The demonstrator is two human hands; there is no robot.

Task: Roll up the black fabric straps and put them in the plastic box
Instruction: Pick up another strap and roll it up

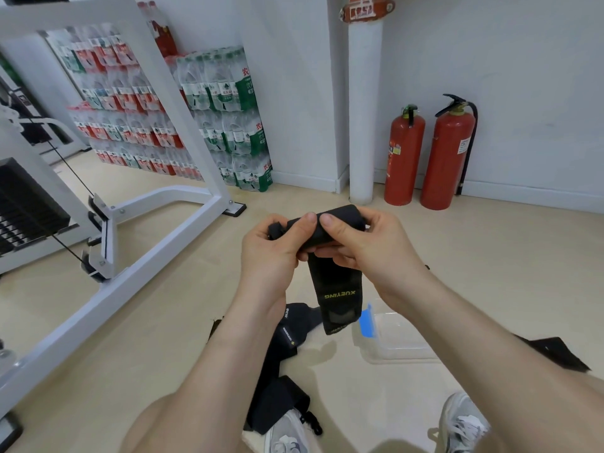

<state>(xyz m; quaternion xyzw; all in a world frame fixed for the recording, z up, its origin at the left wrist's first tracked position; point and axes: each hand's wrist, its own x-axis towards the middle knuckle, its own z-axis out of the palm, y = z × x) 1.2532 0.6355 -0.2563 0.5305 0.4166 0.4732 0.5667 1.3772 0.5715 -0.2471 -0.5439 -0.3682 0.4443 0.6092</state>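
Both hands are up and working close together. The left hand [271,253] curls round one end of the roll with its thumb pressing on top, and the right hand [362,243] clamps the other end, thumb pad down on the fabric right beside its partner. Between them is the black strap [336,282]: the upper part is wound into a fat cylinder and the tail hangs straight down, yellow lettering showing. About half rolled, I'd say. The trick here is for the thumbs to pin the outer wrap while the fingers turn the cylinder toward the tail, with the edges lined up so it doesn't cone out sideways. Keep tension on the hanging length or the layers will slacken. Whether the tail carries a fastening patch, I can't tell from here. Below the tail, on the floor [163,322], sits the clear plastic box [402,335] with a blue tab at one edge and nothing black visible inside. More loose straps [291,335] lie just left of it, trailing toward the shoes [287,433], and another dark piece [555,353] lies off to the right.
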